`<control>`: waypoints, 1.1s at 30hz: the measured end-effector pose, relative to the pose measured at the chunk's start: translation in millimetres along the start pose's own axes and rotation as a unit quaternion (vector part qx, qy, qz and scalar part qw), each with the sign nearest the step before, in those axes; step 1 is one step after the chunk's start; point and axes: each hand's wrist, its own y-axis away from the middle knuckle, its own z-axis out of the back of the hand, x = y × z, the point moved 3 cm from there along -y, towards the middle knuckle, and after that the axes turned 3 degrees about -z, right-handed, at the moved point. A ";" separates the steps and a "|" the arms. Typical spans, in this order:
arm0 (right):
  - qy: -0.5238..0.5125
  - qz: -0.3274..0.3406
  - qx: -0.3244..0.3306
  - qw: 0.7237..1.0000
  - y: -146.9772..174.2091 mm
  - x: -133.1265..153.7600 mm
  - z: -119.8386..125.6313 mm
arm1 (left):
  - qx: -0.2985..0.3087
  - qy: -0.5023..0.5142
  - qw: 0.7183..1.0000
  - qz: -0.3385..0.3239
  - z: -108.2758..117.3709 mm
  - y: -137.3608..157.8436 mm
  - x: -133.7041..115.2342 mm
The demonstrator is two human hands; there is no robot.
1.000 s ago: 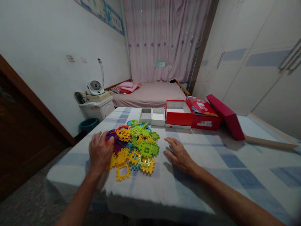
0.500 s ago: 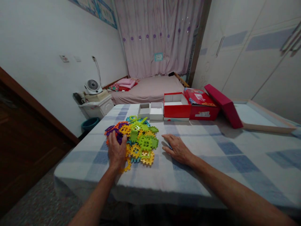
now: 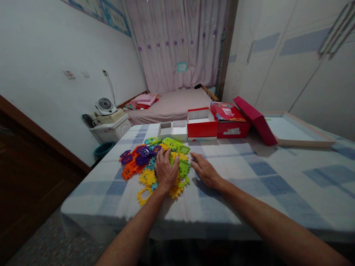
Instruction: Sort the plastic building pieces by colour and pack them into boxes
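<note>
A heap of plastic interlocking building pieces (image 3: 149,173) with notched edges lies on the cloth-covered table, in purple, orange, yellow, green and blue. My left hand (image 3: 167,170) rests palm down on the middle of the heap, fingers apart; what lies under its palm is hidden. Just right of the heap, my right hand (image 3: 205,170) has its fingers stretched toward the green pieces (image 3: 184,168) and holds nothing. At the left end are purple pieces (image 3: 126,157) and orange pieces (image 3: 129,171). A yellow frame piece (image 3: 144,195) sits near my left forearm.
Behind the heap stand two small pale boxes (image 3: 179,136), an open red box (image 3: 202,129) and a red printed box (image 3: 234,129). A dark red lid (image 3: 256,120) leans against it. Farther right lies a shallow tray-like box (image 3: 305,142).
My left hand has moved right from the purple pieces to the middle of the heap, and the purple and orange pieces now show. The right hand stays beside the heap. The view has shifted slightly.
</note>
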 end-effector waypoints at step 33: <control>0.010 -0.154 -0.132 0.979 -1.2 -35.8 16.1 | 0.272 -0.058 0.960 0.017 -9.8 -169.9 130.2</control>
